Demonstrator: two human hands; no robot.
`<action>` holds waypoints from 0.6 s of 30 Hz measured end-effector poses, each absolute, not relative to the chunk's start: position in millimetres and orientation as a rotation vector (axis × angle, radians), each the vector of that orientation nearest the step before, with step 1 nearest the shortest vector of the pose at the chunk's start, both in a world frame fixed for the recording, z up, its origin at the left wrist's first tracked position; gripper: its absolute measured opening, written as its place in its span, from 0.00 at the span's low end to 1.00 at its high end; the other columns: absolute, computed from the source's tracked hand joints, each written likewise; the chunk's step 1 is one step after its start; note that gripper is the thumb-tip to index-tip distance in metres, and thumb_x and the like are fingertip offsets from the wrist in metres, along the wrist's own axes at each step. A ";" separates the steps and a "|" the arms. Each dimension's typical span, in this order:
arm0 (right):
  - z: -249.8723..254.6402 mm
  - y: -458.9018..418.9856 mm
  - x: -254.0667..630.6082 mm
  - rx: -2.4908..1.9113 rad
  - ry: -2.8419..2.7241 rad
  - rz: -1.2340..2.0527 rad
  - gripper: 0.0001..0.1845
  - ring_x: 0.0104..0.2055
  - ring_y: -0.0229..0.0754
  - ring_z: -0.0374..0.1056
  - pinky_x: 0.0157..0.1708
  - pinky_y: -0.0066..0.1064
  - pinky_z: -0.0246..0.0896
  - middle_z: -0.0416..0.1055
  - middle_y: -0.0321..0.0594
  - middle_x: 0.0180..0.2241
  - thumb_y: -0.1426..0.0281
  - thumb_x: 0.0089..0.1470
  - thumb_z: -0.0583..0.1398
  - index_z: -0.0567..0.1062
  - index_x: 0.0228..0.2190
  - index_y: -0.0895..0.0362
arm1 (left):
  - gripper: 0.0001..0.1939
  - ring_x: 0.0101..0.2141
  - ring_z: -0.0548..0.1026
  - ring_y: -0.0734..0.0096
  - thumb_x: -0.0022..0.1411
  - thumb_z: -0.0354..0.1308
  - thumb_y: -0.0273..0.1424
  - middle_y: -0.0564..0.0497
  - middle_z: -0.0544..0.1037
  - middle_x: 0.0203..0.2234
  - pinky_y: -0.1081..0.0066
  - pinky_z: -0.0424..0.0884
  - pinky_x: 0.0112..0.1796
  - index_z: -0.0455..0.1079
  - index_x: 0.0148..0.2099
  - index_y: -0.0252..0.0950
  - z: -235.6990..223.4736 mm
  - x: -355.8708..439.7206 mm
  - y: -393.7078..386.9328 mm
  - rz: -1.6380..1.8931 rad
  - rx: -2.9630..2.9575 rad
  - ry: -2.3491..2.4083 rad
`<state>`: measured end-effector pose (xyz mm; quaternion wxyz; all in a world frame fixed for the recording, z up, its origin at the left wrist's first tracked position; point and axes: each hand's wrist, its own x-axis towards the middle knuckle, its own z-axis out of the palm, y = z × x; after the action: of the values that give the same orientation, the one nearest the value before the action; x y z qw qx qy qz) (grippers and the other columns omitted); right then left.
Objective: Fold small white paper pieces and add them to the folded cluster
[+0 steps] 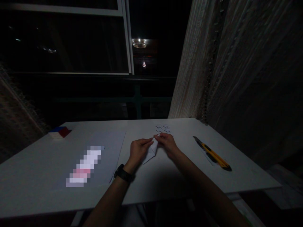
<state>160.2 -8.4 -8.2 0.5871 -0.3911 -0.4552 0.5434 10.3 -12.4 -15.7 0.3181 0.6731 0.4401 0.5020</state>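
Note:
Both my hands meet over the middle of a white table (47,176) in dim light. Between them is a small folded piece of white paper (151,152), pointed at its lower end. My left hand (138,150), with a dark watch on the wrist, pinches the paper's left side. My right hand (167,143) pinches its top corner with the fingertips closed. Just beyond my hands lie several small folded paper pieces (163,128) in a cluster.
A yellow and black utility knife (213,154) lies to the right. A white sheet (111,148) with a blurred-out item on it lies to the left. A red, blue and white block (59,131) sits far left. A dark window and curtain stand behind.

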 end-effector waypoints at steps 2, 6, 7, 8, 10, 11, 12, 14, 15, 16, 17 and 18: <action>-8.1 -8.6 160.0 -0.908 -1.042 1.259 0.14 0.21 0.34 0.62 0.22 0.26 0.56 0.69 0.33 0.18 0.62 0.32 0.68 0.73 0.18 0.59 | 0.12 0.34 0.76 0.65 0.50 0.60 0.35 0.48 0.79 0.33 0.69 0.69 0.36 0.76 0.38 0.39 -15.9 10.8 -13.1 1.337 1.815 1.148; -8.6 -8.7 159.4 -0.900 -1.037 1.222 0.15 0.20 0.34 0.62 0.22 0.26 0.56 0.69 0.33 0.17 0.62 0.31 0.68 0.72 0.17 0.59 | 0.11 0.33 0.76 0.67 0.53 0.58 0.35 0.49 0.79 0.33 0.71 0.69 0.35 0.75 0.39 0.40 -14.1 11.4 -15.7 1.362 1.922 1.153; -8.6 -8.7 159.4 -0.899 -1.035 1.219 0.15 0.20 0.34 0.62 0.23 0.26 0.56 0.69 0.33 0.17 0.62 0.31 0.68 0.71 0.17 0.59 | 0.11 0.33 0.75 0.67 0.54 0.57 0.35 0.49 0.79 0.33 0.71 0.69 0.35 0.75 0.39 0.41 -13.5 11.4 -16.3 1.361 1.946 1.156; -8.5 -8.7 159.3 -0.897 -1.033 1.221 0.15 0.21 0.34 0.62 0.23 0.26 0.57 0.69 0.33 0.18 0.61 0.30 0.68 0.71 0.17 0.59 | 0.11 0.33 0.75 0.68 0.54 0.57 0.35 0.50 0.79 0.33 0.71 0.69 0.35 0.75 0.39 0.41 -13.1 11.4 -16.8 1.362 1.966 1.159; -7.9 -8.8 159.4 -0.903 -1.034 1.233 0.16 0.21 0.34 0.63 0.24 0.27 0.57 0.69 0.34 0.18 0.61 0.30 0.68 0.72 0.18 0.59 | 0.11 0.33 0.75 0.68 0.55 0.56 0.35 0.50 0.79 0.33 0.71 0.69 0.35 0.75 0.39 0.42 -12.3 11.3 -17.6 1.366 1.998 1.165; -7.4 -8.9 159.5 -0.906 -1.036 1.237 0.16 0.21 0.35 0.63 0.24 0.27 0.58 0.69 0.34 0.18 0.61 0.30 0.68 0.72 0.18 0.59 | 0.10 0.34 0.75 0.69 0.55 0.56 0.35 0.50 0.79 0.33 0.71 0.69 0.35 0.75 0.39 0.42 -12.1 11.3 -17.8 1.368 2.009 1.167; -7.0 -9.1 159.5 -0.911 -1.040 1.238 0.16 0.21 0.35 0.63 0.23 0.27 0.58 0.69 0.34 0.18 0.60 0.30 0.68 0.72 0.18 0.59 | 0.10 0.34 0.75 0.69 0.55 0.56 0.34 0.50 0.79 0.33 0.71 0.69 0.35 0.75 0.39 0.42 -11.9 11.3 -18.0 1.376 2.014 1.169; -6.3 -9.4 159.5 -0.916 -1.053 1.224 0.17 0.21 0.34 0.63 0.23 0.27 0.58 0.69 0.34 0.18 0.60 0.30 0.68 0.71 0.17 0.59 | 0.10 0.34 0.75 0.69 0.54 0.56 0.34 0.50 0.79 0.32 0.71 0.69 0.35 0.75 0.38 0.41 -11.7 11.6 -18.4 1.384 2.010 1.165; -5.9 -9.5 159.5 -0.918 -1.059 1.215 0.17 0.20 0.34 0.62 0.23 0.27 0.57 0.69 0.33 0.18 0.60 0.30 0.68 0.71 0.17 0.59 | 0.10 0.33 0.75 0.69 0.54 0.57 0.34 0.50 0.79 0.32 0.71 0.69 0.35 0.75 0.38 0.41 -11.6 11.8 -18.5 1.387 1.999 1.162; -5.7 -9.6 159.5 -0.921 -1.065 1.209 0.17 0.20 0.34 0.62 0.23 0.27 0.57 0.69 0.33 0.17 0.60 0.30 0.68 0.71 0.17 0.59 | 0.10 0.33 0.75 0.69 0.54 0.57 0.34 0.50 0.79 0.32 0.71 0.69 0.35 0.75 0.38 0.41 -11.7 12.0 -18.5 1.389 1.985 1.160; -5.4 -9.7 159.5 -0.923 -1.074 1.206 0.17 0.20 0.34 0.62 0.23 0.27 0.57 0.68 0.33 0.17 0.60 0.30 0.68 0.71 0.17 0.59 | 0.10 0.33 0.75 0.69 0.54 0.57 0.34 0.50 0.79 0.32 0.70 0.69 0.35 0.75 0.38 0.40 -11.7 12.3 -18.4 1.390 1.970 1.155; -5.2 -9.7 159.6 -0.924 -1.080 1.206 0.17 0.20 0.34 0.62 0.22 0.27 0.57 0.68 0.33 0.17 0.60 0.31 0.67 0.71 0.17 0.59 | 0.10 0.33 0.75 0.69 0.54 0.57 0.34 0.50 0.79 0.32 0.70 0.69 0.36 0.75 0.38 0.40 -11.9 12.4 -18.2 1.387 1.958 1.149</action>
<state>159.6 -9.7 -5.2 0.5962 -0.3979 -0.4652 0.5194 12.4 -18.2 -11.9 0.2383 0.7147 0.4195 0.5064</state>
